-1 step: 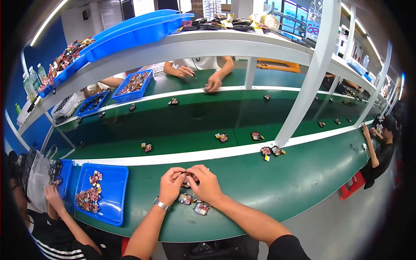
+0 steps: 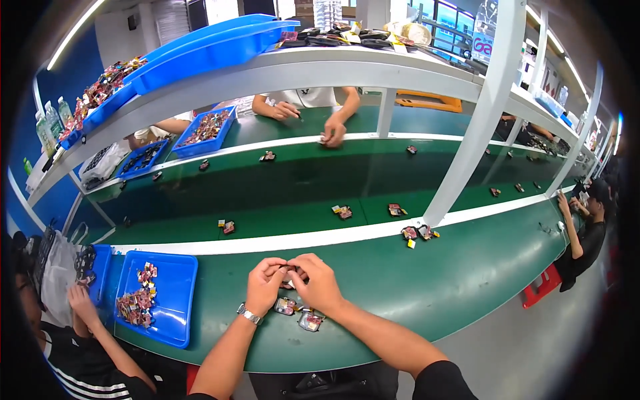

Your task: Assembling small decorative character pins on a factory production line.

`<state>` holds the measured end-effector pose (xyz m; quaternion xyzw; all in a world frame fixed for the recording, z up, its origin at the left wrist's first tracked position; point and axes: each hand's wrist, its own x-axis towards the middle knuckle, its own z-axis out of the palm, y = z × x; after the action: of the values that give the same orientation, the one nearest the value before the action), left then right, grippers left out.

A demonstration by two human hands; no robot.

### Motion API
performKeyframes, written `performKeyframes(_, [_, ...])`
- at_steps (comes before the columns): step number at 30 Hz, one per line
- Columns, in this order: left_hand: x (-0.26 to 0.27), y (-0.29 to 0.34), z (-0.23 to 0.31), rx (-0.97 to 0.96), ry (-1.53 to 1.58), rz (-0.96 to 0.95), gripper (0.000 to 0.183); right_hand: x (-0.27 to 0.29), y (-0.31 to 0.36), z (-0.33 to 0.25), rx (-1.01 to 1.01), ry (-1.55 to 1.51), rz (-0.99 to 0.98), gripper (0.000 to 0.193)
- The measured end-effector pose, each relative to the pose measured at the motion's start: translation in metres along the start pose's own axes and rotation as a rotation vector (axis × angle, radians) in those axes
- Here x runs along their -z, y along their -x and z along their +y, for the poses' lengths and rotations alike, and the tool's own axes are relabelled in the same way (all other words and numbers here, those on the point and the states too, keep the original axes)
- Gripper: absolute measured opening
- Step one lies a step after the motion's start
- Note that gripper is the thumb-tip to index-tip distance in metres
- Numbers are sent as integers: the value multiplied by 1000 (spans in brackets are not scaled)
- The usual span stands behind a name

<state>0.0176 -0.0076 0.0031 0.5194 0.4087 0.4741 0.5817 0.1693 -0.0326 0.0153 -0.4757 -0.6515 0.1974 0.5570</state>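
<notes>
Above the near green worktop my left hand (image 2: 265, 283) and my right hand (image 2: 316, 283) meet, fingers bent and closed round one small electronic module (image 2: 287, 280). It has a dark rim and a paler middle; the fingers cover most of it. Both thumbs press on its near face. On the worktop just below my hands lie two similar modules, one (image 2: 285, 306) by my left wrist and another (image 2: 311, 321) beneath my right wrist. Each shows a dark frame round a reddish and silvery inside.
At my left stands a blue tray (image 2: 175, 300) holding loose reddish parts with yellow bits. A co-worker's hand (image 2: 82, 303) is beside it. Several modules (image 2: 395, 210) lie along the sunken green belt (image 2: 287, 180). A white post (image 2: 467, 133) rises ahead right, under a raised shelf (image 2: 373, 63).
Across the belt, a co-worker's hand has shifted slightly to the right, over the white rail. My own hands stay in place round the module.
</notes>
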Motion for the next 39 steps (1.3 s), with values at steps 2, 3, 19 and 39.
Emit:
performKeyframes(2, [1,0,1,1,-21,-15,20,-1,-2,9,-81,-66,-43,17])
performKeyframes(3, [2,1,2,2,-46,-28,23,0,-7,14,-129,-131,-76,17])
performKeyframes(19, [12,-3,2,10,76,-90,26,62,-87,92,-209,779,243,49])
performKeyframes(39, [22,-4,17,223,185,-438,45,51,-22,-5,11,-3,-540,68])
